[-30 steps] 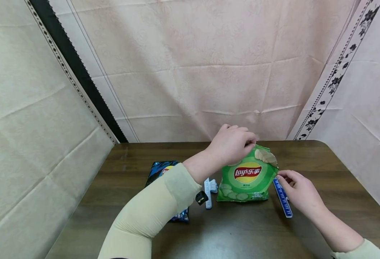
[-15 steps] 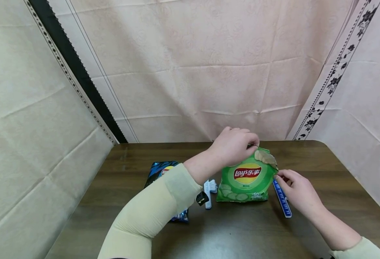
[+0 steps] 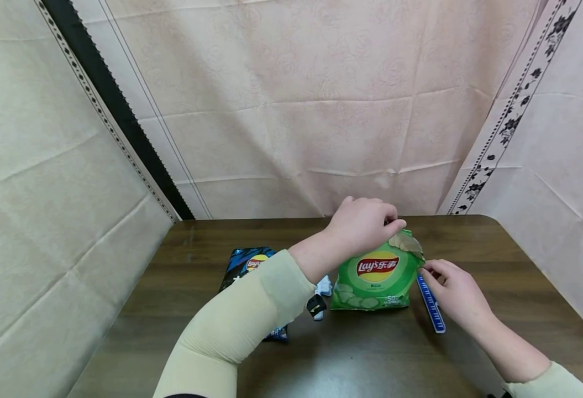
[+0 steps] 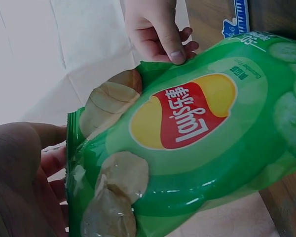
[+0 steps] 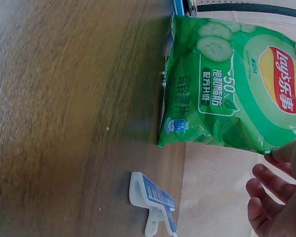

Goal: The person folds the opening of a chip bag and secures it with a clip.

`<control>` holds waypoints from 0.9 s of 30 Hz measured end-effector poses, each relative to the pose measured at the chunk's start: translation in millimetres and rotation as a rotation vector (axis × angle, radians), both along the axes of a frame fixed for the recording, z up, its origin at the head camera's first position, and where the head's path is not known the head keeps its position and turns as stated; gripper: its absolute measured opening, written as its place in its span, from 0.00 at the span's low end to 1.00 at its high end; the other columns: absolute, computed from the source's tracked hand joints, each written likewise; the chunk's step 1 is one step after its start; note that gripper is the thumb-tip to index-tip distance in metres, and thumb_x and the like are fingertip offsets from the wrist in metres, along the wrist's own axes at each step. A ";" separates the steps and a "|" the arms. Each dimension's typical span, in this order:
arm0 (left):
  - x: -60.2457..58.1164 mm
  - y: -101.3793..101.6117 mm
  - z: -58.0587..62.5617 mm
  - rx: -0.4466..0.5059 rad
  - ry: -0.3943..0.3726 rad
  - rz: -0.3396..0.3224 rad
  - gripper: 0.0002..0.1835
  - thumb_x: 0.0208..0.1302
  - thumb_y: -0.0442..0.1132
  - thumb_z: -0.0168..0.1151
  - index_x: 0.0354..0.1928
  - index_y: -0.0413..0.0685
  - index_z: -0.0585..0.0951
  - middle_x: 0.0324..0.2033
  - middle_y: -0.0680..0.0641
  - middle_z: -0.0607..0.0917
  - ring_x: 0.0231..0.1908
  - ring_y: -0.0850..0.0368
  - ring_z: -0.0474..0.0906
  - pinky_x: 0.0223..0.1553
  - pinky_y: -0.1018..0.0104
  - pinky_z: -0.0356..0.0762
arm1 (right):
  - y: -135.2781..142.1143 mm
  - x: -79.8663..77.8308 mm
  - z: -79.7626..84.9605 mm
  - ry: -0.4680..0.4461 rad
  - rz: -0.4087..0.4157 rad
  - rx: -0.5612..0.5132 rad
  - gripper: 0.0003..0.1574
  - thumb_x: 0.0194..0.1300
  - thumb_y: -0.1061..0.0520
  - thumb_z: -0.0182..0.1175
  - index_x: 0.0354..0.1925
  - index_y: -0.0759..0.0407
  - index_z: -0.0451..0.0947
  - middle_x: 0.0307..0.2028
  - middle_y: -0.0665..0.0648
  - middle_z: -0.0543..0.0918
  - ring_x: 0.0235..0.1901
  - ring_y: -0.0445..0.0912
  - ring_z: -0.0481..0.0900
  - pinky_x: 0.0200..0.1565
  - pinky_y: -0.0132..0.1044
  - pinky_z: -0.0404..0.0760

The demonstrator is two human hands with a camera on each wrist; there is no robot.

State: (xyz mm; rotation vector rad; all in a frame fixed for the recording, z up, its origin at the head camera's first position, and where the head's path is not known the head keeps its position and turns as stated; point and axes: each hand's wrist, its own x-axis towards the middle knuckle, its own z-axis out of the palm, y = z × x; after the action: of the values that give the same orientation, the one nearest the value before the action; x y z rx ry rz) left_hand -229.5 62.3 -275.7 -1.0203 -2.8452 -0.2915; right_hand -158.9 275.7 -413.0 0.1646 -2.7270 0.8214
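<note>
A green bag of potato chips point(image 3: 378, 276) stands upright on the wooden table, its printed front towards me. Fingers and thumb of my left hand point(image 3: 363, 224) hold its top edge; in the left wrist view, some of those fingers lie behind the top seal point(image 4: 74, 168). Thumb and fingertips of my right hand point(image 3: 455, 290) pinch the bag's right side edge, as the right wrist view also shows. Just beside that hand lies a blue and white bag clip point(image 3: 431, 307), seen with its lever side in the right wrist view point(image 5: 153, 197).
A dark blue chip bag point(image 3: 243, 265) lies to the left, partly hidden under my left forearm. Between the two bags is a pale blue clip point(image 3: 324, 286), half covered by the left wrist. Behind the table's far edge hangs a light cloth point(image 3: 281, 138).
My left hand has slid a little to the right along the top of the green bag, its thumb now reaching further out. The right hand keeps its pinch on the side edge.
</note>
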 end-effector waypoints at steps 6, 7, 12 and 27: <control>0.3 -4.7 2.3 -0.013 -0.035 0.012 0.10 0.71 0.59 0.54 0.37 0.67 0.79 0.27 0.66 0.79 0.33 0.67 0.74 0.47 0.61 0.65 | -0.8 -0.7 -0.3 0.003 -0.003 -0.004 0.12 0.73 0.54 0.57 0.47 0.59 0.83 0.38 0.54 0.82 0.33 0.48 0.76 0.35 0.43 0.77; 0.4 -5.7 2.4 -0.020 -0.039 0.016 0.10 0.71 0.58 0.54 0.37 0.66 0.79 0.28 0.66 0.79 0.33 0.67 0.74 0.47 0.61 0.65 | -0.7 -0.7 -0.6 0.006 -0.003 -0.004 0.12 0.73 0.55 0.57 0.47 0.59 0.83 0.37 0.54 0.82 0.33 0.48 0.76 0.34 0.43 0.77; 0.9 -8.9 1.5 -0.044 -0.059 0.049 0.10 0.70 0.57 0.56 0.44 0.65 0.80 0.34 0.64 0.81 0.37 0.66 0.75 0.49 0.60 0.65 | -0.3 -0.7 -2.2 0.018 -0.005 0.005 0.12 0.73 0.54 0.57 0.47 0.58 0.83 0.37 0.53 0.82 0.33 0.48 0.75 0.33 0.41 0.76; -1.9 -13.6 -4.5 -0.069 -0.034 0.064 0.17 0.69 0.52 0.59 0.58 0.63 0.81 0.50 0.61 0.84 0.46 0.64 0.78 0.53 0.60 0.65 | -0.5 1.2 -4.2 0.022 0.013 -0.003 0.13 0.74 0.54 0.55 0.48 0.57 0.82 0.39 0.54 0.82 0.33 0.47 0.75 0.32 0.39 0.76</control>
State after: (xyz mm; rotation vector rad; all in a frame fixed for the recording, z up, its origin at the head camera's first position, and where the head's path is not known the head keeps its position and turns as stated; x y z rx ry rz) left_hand -231.4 48.7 -280.2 -0.9425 -2.9308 -0.2076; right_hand -157.7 275.2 -417.1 0.1902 -2.7067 0.8218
